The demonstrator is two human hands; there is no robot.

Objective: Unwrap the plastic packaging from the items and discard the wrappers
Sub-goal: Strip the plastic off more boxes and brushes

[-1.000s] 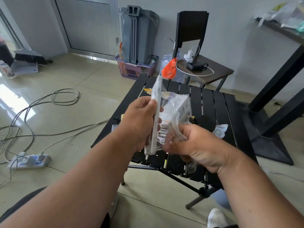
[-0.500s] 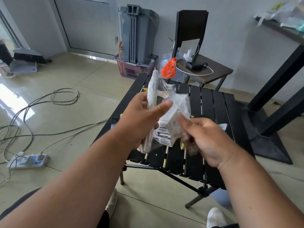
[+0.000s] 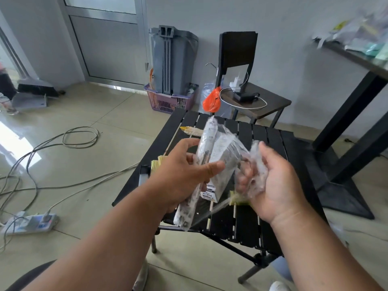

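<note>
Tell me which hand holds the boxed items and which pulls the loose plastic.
The left hand holds the boxed items; the right hand has only crumpled clear wrapper bunched in its fingers.

Two bare forearms reach in from the lower left and lower right of the frame, with no sleeves, watch or rings visible. The left hand [image 3: 184, 177] and right hand [image 3: 275, 185] wear no gloves. At the bottom right edge, a white shoe [image 3: 278, 286] and light blue trouser fabric [image 3: 281, 269] show.
</note>
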